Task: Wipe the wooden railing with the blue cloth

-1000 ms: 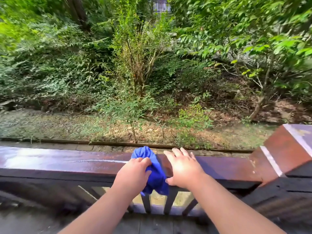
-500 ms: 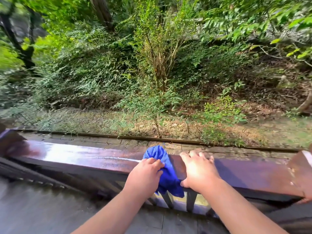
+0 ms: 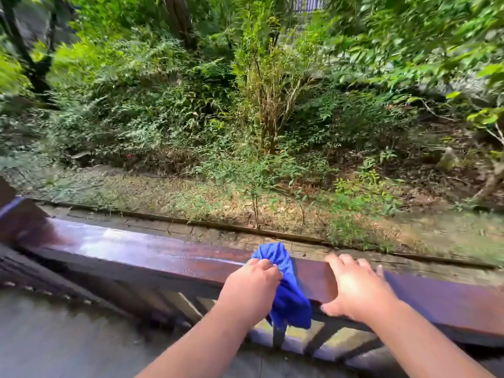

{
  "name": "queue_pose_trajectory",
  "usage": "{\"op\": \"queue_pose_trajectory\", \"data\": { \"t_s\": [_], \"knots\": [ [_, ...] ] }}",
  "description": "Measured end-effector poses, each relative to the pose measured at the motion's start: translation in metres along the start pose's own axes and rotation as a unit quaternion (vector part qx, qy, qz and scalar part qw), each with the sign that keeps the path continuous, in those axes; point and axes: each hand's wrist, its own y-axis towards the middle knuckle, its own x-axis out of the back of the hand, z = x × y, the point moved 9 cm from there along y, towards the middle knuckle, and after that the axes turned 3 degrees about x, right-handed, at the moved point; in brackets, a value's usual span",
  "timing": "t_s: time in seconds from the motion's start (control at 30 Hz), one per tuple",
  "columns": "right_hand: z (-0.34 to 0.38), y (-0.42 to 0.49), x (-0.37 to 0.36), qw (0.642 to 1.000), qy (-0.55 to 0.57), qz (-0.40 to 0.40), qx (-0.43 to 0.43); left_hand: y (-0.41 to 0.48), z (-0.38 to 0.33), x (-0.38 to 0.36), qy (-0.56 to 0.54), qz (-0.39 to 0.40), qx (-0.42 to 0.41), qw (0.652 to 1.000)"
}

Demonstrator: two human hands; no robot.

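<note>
A dark reddish-brown wooden railing (image 3: 152, 255) runs from the left edge to the lower right, its top glossy and wet-looking on the left. A bunched blue cloth (image 3: 286, 293) drapes over the top rail near the middle, with a tail hanging down the near side. My left hand (image 3: 251, 290) is shut on the cloth and presses it against the rail. My right hand (image 3: 357, 290) lies flat on the rail top just right of the cloth, fingers spread and holding nothing.
Slanted balusters (image 3: 278, 336) show below the rail. A grey plank deck (image 3: 68, 336) lies at the lower left. Beyond the railing are a stone kerb (image 3: 218, 230), leaf-strewn ground and dense green shrubs (image 3: 261, 110). A railing post (image 3: 11, 214) stands at the far left.
The view has swung left, so the right post is out of sight. My right hand has moved apart from the cloth along the rail. My left hand still grips the cloth.
</note>
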Motion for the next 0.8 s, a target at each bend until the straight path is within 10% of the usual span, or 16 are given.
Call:
{"op": "queue_pose_trajectory", "data": {
  "t_s": [0.4,0.8],
  "knots": [
    [0.275,0.068,-0.006,0.995,-0.029,-0.022,0.091,-0.077,0.229,0.057,-0.034,-0.067,0.091,0.993],
    [0.312,0.070,-0.008,1.000,0.003,-0.009,0.029,-0.091,0.282,0.064,-0.036,-0.065,0.045,0.996]
  ]
}}
